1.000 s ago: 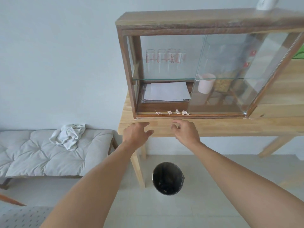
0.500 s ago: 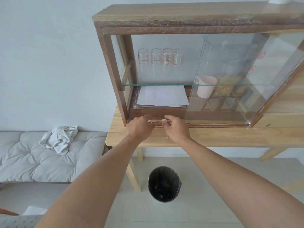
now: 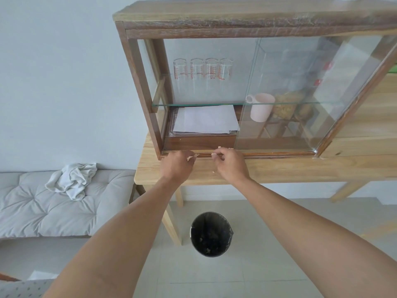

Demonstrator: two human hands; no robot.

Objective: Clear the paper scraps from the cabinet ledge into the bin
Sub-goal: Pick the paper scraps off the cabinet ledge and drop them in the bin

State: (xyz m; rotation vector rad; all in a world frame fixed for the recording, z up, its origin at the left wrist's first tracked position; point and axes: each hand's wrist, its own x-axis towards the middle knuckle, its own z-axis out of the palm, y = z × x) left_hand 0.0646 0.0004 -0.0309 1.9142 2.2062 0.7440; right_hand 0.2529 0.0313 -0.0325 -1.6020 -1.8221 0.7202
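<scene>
A wooden glass-fronted cabinet stands on a light wooden table, and its bottom ledge (image 3: 268,154) runs along the front. Both my hands are at the ledge's left part. My left hand (image 3: 177,163) pinches a small pale paper scrap (image 3: 190,158) between its fingertips. Beside it, my right hand (image 3: 229,163) is closed on another scrap (image 3: 213,155) at the ledge. One more scrap (image 3: 230,148) peeks out just behind my right hand. The black bin (image 3: 211,234) stands on the floor below, under the table's front edge, with several scraps inside.
The table (image 3: 300,168) sticks out towards me, its leg (image 3: 171,224) left of the bin. Inside the cabinet lie a paper stack (image 3: 205,120), several glasses (image 3: 203,72) and a pink mug (image 3: 261,107). A grey cushioned bench (image 3: 43,211) with a white cloth (image 3: 72,180) stands at left.
I stepped closer and both hands rose from the table edge to the ledge. The fingers of each hand closed on scraps that lay loose along the ledge a second ago.
</scene>
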